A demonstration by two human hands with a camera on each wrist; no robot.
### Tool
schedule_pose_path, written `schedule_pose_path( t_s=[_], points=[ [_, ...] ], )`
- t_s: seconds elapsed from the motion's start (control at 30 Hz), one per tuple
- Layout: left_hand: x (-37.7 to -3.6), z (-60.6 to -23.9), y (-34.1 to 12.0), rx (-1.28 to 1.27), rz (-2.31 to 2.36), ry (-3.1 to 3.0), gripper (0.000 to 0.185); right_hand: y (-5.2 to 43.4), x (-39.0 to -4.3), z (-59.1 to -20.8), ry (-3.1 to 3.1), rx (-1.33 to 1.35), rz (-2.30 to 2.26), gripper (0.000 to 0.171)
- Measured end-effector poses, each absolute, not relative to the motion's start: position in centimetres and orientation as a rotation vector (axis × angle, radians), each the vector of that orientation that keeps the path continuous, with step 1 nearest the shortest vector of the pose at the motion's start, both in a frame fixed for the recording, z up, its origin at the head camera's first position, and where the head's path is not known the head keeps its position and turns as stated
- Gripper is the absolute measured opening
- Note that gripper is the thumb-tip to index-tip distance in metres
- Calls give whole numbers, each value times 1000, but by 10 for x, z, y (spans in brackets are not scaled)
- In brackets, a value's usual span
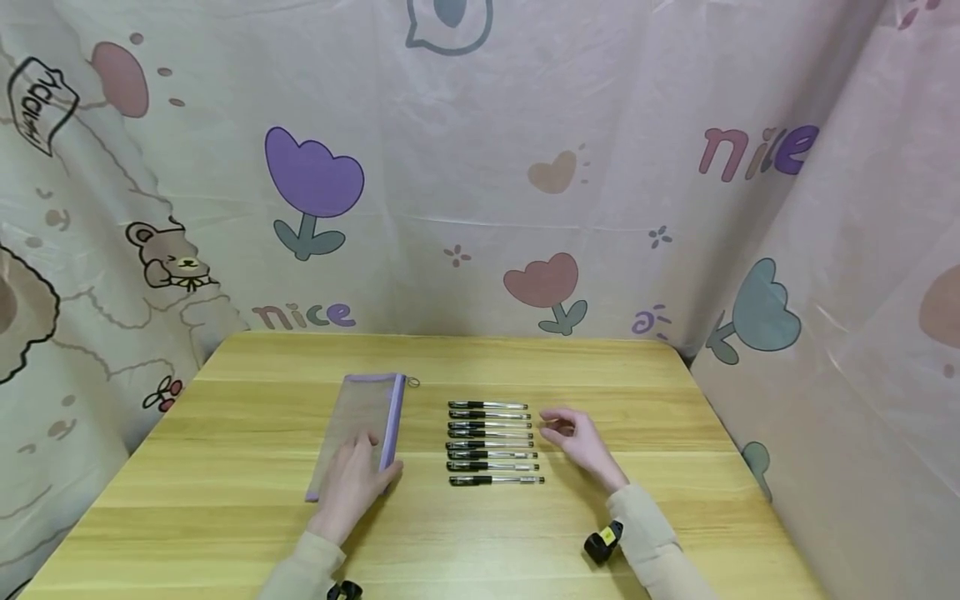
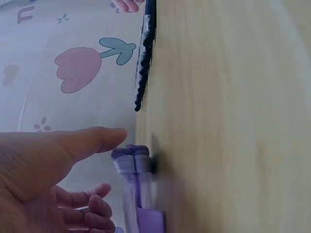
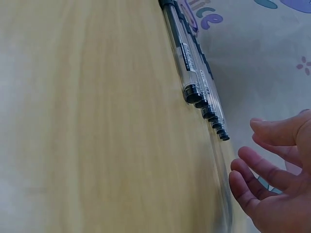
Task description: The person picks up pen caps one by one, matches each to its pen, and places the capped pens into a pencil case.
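A flat mesh zip pouch (image 1: 365,402) with lilac edging lies on the left of the wooden table, its zipper strip on the right side. My left hand (image 1: 350,486) lies over the near part of it, fingers relaxed and thumb spread past the zipper edge. In the left wrist view, the thumb (image 2: 99,140) is just above the pouch's purple end (image 2: 134,160). Several clear gel pens (image 1: 474,455) with black caps line up in a column, caps leftward. Just beyond their right ends hovers my right hand (image 1: 581,443), loosely curved around nothing; its fingers (image 3: 262,170) are apart from the pen ends (image 3: 193,93).
The wooden table (image 1: 480,542) runs back to a printed curtain (image 1: 442,167), which also hangs along both sides. A small ring pull (image 1: 413,382) sits at the pouch's far right corner. A black wrist camera (image 1: 603,542) is on the right sleeve.
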State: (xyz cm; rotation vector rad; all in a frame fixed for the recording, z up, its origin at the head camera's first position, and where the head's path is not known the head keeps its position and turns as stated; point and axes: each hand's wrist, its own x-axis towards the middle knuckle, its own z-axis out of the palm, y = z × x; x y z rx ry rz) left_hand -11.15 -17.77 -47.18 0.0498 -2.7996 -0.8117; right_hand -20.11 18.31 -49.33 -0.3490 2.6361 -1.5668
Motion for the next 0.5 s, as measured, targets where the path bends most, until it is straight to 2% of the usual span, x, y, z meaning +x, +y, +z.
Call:
schedule_pose_path(
  t_s=[0.27,0.5],
  points=[
    [-111,-477,-183,90,-946,-2832,51,187,-195,-493,2604,-387,-1610,35],
    [-112,-481,-187,113,-1040,-2851,39,191,-191,-493,2610,-496,-1570,33]
  ],
)
